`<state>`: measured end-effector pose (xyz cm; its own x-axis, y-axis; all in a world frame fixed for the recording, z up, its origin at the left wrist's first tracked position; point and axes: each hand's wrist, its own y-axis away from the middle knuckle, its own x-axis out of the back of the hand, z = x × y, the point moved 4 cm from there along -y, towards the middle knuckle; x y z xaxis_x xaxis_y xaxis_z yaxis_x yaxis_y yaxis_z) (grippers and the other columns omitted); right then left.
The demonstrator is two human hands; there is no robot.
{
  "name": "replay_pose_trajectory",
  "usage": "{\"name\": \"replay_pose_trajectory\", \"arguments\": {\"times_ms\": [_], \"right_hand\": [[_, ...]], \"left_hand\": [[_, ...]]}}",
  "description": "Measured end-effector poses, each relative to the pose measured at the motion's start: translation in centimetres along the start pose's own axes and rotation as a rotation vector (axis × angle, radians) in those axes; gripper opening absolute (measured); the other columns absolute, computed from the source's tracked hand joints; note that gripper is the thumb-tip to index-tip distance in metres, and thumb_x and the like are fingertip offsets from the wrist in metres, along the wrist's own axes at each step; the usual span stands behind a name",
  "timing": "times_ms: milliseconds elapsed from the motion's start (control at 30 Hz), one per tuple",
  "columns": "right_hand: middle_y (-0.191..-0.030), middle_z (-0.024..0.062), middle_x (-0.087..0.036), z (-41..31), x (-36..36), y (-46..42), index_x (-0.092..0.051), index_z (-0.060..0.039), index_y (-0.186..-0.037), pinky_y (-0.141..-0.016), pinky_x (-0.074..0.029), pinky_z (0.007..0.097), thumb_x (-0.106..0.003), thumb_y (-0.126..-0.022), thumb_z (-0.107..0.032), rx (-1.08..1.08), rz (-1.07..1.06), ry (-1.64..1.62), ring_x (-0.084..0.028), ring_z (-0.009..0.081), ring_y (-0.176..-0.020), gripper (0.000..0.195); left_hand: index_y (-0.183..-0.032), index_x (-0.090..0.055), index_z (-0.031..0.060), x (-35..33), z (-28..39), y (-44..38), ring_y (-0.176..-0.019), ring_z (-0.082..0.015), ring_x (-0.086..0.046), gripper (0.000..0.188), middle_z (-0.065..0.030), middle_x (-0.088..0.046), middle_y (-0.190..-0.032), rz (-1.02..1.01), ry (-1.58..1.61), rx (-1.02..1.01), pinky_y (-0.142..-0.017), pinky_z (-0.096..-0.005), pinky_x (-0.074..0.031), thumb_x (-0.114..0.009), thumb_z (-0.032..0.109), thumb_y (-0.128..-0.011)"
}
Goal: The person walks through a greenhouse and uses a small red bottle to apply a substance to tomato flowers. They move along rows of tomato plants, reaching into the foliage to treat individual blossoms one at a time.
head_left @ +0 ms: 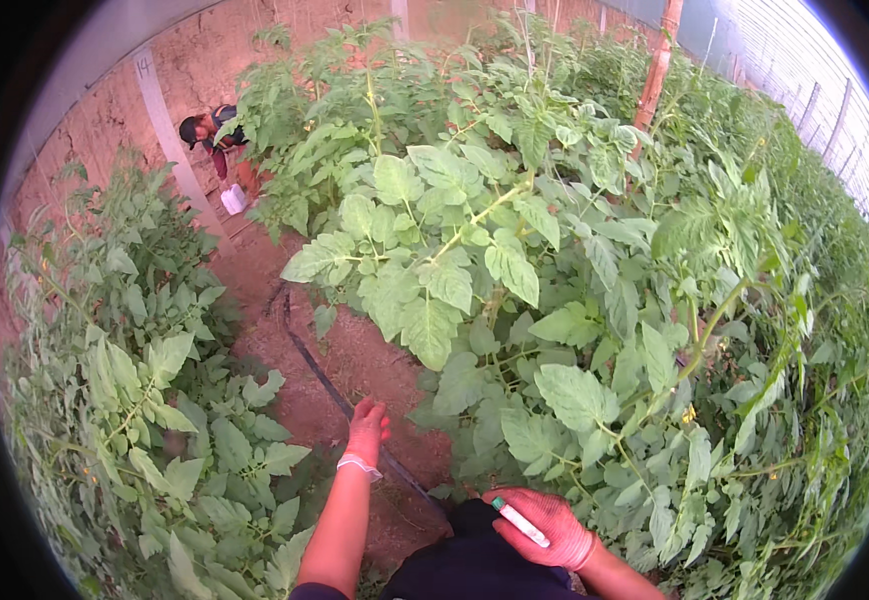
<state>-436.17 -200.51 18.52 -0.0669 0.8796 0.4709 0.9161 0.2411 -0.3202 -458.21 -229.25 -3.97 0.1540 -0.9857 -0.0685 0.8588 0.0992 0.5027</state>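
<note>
My left hand, in a thin reddish glove with a pale cuff, is held out over the dirt path. Its fingers are bent and partly turned away, and I cannot tell whether anything is in them. My right hand, gloved the same way, is closed around a small white tube with a green cap, close to my dark clothing. Leafy tomato plants stand in front of me and to the right, a few with small yellow flowers.
A black hose runs along the path. More tomato plants line its left side. Further off, a person bends beside a white container, near a pale post. A wooden pole rises among the plants.
</note>
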Motion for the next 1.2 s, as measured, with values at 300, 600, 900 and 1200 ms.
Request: {"name": "replay_pose_trajectory", "arguments": {"times_ms": [300,600,900,1200], "right_hand": [[-0.117,0.0064,-0.070,4.2,-1.4,-7.9,-0.058,-0.0174,-0.137,-0.065,-0.059,0.0400,-0.068,-0.097,-0.023,-0.100,-0.031,0.071,-0.073,0.0318,-0.086,0.042],[-0.120,0.0172,-0.068,3.0,-3.6,-8.4,-0.061,-0.0037,-0.136,-0.092,-0.055,0.0391,-0.072,-0.092,-0.004,-0.245,0.276,0.022,-0.069,0.0338,-0.108,0.045],[-0.118,0.0179,-0.070,0.7,-6.8,-7.0,-0.062,-0.0031,-0.133,-0.090,-0.057,0.0424,-0.073,-0.090,-0.008,-0.310,0.529,0.135,-0.071,0.0378,-0.104,0.045],[-0.116,0.0176,-0.070,-0.6,-8.3,-6.2,-0.063,-0.0021,-0.130,-0.089,-0.058,0.0424,-0.072,-0.091,-0.009,-0.343,0.564,0.198,-0.071,0.0371,-0.103,0.040]], "left_hand": [[-0.144,-0.055,0.0054,-4.6,6.4,-5.9,-0.122,-0.0294,-0.061,0.051,-0.0164,-0.061,-0.140,-0.340,-0.869,-0.735,-0.097,-0.0424,-0.054,-0.065,0.032,-0.102],[-0.136,-0.056,0.0021,-23.9,13.7,-7.0,-0.101,-0.0258,-0.065,0.038,-0.0121,-0.065,-0.115,-0.946,-0.391,-0.362,-0.093,-0.0449,-0.056,-0.057,0.025,-0.105],[-0.128,-0.055,-0.0017,-26.7,15.2,-3.7,-0.079,-0.0210,-0.054,0.049,-0.0079,-0.059,-0.099,-1.199,0.142,0.215,-0.071,-0.0382,-0.049,-0.079,0.023,-0.092],[-0.123,-0.064,0.0034,-26.1,15.7,-3.2,-0.082,-0.0202,-0.062,0.035,-0.0082,-0.065,-0.105,-1.100,-0.014,0.154,-0.077,-0.0431,-0.060,-0.070,0.027,-0.099]]}}
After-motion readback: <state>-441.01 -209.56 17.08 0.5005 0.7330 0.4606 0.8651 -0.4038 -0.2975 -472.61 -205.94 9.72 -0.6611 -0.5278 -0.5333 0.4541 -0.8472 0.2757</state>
